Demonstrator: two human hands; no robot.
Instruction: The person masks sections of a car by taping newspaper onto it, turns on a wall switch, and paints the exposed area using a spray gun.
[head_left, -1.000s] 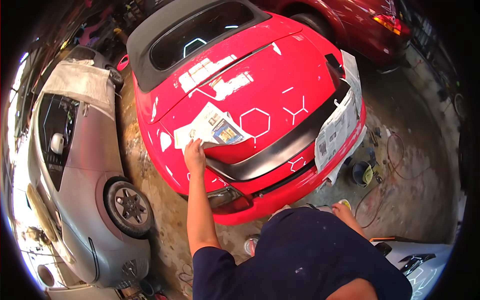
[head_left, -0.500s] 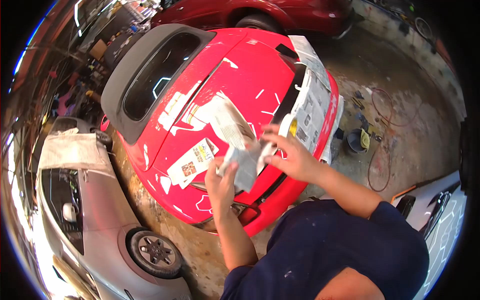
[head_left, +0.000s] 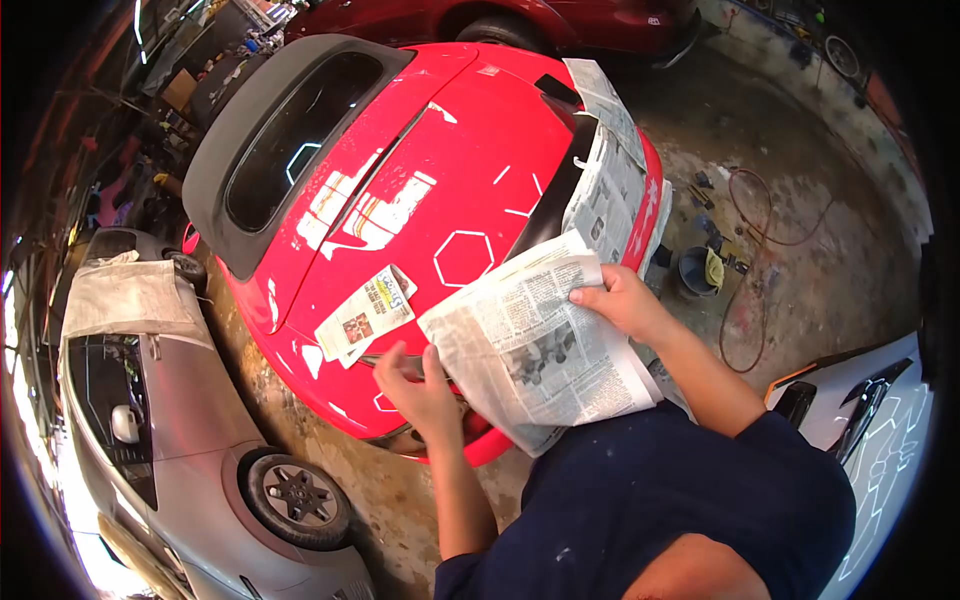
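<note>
My right hand [head_left: 632, 305] grips the upper right edge of a folded newspaper sheet [head_left: 545, 345], thumb on top. The sheet hangs over the rear corner of a red car [head_left: 480, 130]. Just left of the sheet, my left hand [head_left: 418, 392] is raised with its fingers apart and nothing in it. Other folded newspaper [head_left: 368, 312] lies on the car's red panel beyond my left hand. More newspaper [head_left: 612, 190] covers part of the rear bumper and the black strip at the right.
A silver car [head_left: 190, 400] with a covered hood stands at the left, a dark red car [head_left: 590, 25] at the back. On the floor at the right are a bucket [head_left: 694, 272] and a hose [head_left: 768, 235]. A white body panel [head_left: 860, 400] is at the lower right.
My right hand has come up from my side and now holds a newspaper sheet, which was bunched between both hands half a second ago. My left hand has come off the paper and opened.
</note>
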